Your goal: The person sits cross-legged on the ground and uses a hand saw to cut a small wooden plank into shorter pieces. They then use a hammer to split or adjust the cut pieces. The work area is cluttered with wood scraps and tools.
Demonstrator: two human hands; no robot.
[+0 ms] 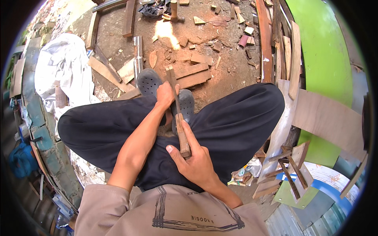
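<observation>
My right hand (195, 165) holds the squared wooden handle (182, 135) of a long narrow tool, its thumb and fingers on either side. The tool's thin blade (177, 103) points away from me and shows nearly edge-on, so its kind is unclear. Farther out, my left hand (166, 94) is closed in a fist beside the blade's far part. A narrow wooden piece (169, 74) sticks up from that fist; where it meets the blade is hard to make out. Both hands are above my grey clogs (149, 81), between my bent knees.
Wooden offcuts (193, 75) lie just beyond my feet. A hammer (173, 12) stands on the ground at the far side. Long planks (264, 51) line the right, near a green panel (321, 51). A white sack (63, 67) lies at left.
</observation>
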